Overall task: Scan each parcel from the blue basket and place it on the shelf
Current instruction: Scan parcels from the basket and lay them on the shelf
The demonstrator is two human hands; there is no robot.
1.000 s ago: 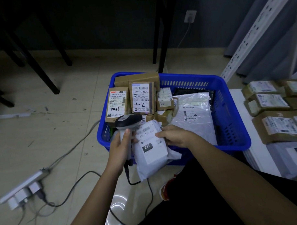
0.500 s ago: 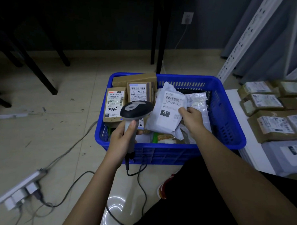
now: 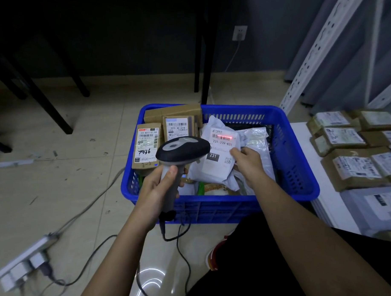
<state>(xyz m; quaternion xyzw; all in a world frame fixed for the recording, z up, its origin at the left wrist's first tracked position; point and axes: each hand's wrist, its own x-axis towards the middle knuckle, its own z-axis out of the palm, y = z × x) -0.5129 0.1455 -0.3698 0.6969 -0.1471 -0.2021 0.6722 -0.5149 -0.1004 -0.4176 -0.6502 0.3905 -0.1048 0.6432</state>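
Tiled floor, dim light. Left hand (image 3: 157,189) grips scanner (image 3: 181,149); right hand (image 3: 246,162) pinches white mailer (image 3: 217,167). Beam seemingly on barcode; keep label flat, steady.

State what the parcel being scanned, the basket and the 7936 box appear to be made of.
White parcel: likely thin plastic film, slightly glossy; it crumples and folds at the edges.
Blue basket: moulded rigid plastic, smooth, with slotted walls.
Box marked 7936: brown cardboard, matte, apparently taped, with a white paper label.
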